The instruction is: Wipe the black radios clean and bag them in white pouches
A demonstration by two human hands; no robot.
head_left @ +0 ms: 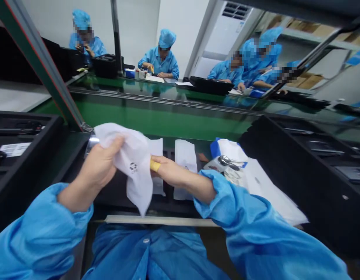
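Observation:
My left hand is closed on a thin white bag with a dark round printed mark, its thumb pressed on the upper part. The bag hangs loosely, its lower corner pointing toward me. My right hand reaches to the bag's right side, where its fingers go out of sight behind or inside it. A yellow wrap shows on a finger there; whether this hand grips anything is hidden. Beneath lies a black tray, with a white packet in it. A shiny metal piece shows beside my left hand.
At right, white sheets lie near a blue and white box with a shiny metal object by it. Black foam trays stand right, another black tray left. Across the green bench, several people in blue work.

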